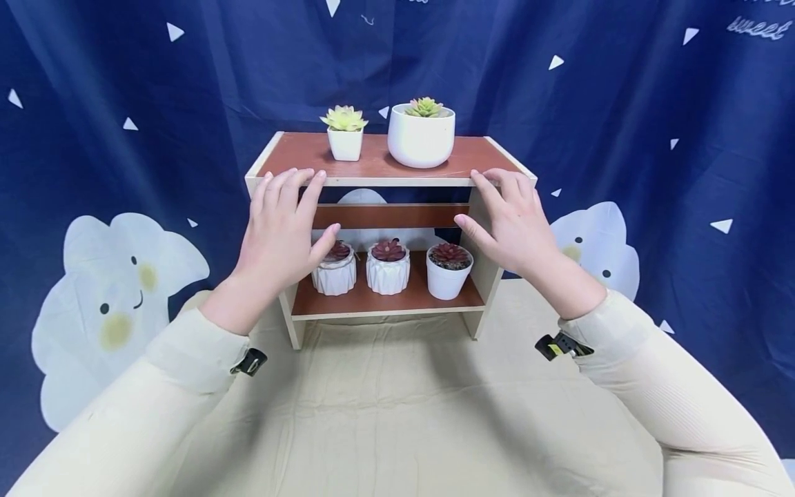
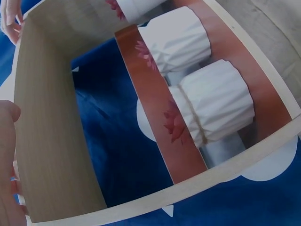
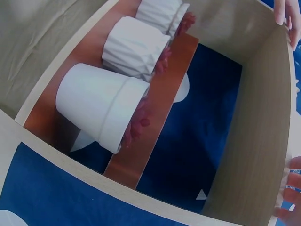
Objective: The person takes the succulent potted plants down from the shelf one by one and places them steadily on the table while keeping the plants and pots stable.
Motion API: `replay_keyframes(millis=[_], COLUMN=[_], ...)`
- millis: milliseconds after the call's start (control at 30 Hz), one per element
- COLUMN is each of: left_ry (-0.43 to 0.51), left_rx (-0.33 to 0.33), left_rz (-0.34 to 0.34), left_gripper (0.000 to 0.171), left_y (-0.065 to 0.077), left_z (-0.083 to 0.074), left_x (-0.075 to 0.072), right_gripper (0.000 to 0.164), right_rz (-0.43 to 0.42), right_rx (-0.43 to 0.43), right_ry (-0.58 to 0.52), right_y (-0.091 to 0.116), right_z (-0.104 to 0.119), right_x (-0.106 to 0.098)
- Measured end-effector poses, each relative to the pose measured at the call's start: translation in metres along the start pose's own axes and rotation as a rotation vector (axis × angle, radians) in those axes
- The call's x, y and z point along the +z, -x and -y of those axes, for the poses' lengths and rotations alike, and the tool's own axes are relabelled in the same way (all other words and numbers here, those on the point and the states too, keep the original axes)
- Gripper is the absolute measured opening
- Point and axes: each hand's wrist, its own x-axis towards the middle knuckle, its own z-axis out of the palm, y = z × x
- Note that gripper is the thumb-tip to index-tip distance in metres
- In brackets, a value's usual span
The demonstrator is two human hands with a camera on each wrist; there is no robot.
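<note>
A small two-tier shelf [image 1: 388, 315] with reddish-brown boards and pale edges stands in front of me. My left hand [image 1: 279, 228] rests its fingertips at the left of the top board's front edge, its thumb lower and spread from the fingers. Mirroring it, my right hand [image 1: 515, 221] touches the right part of that edge with loosely spread fingers. On the top board [image 1: 375, 146] are a small square white pot [image 1: 346, 145] and a larger round white pot [image 1: 421, 141], each with a green succulent. The left wrist view shows the thumb [image 2: 9, 111] beside the top board's front edge.
On the lower board are two ridged white pots [image 1: 388, 276] [image 2: 216, 103] and a smooth tapered white pot [image 1: 448, 281], all with dark red succulents. A beige cloth [image 1: 385, 407] lies under the shelf. A blue curtain [image 1: 205, 90] with cloud faces hangs behind.
</note>
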Motion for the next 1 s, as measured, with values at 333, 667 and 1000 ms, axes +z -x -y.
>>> replay_keyframes(millis=[333,667,1000], left_ry=[0.022,0.017,0.033], left_rx=[0.016,-0.031,-0.042], left_rz=[-0.053,0.02,0.056], left_gripper=[0.068,0.069,0.062], left_y=[-0.003,-0.008,-0.014], left_z=[0.007,0.008,0.01], left_x=[0.001,-0.006,-0.008], right_gripper=[0.065,0.066,0.067], right_rz=[-0.032,0.011,0.089], right_rx=[-0.045,-0.04,0.011], right_ry=[-0.023,0.008,0.011], right_y=[-0.006,-0.011,-0.014], right_z=[-0.003,0.002,0.006], right_x=[0.005,0.003,0.001])
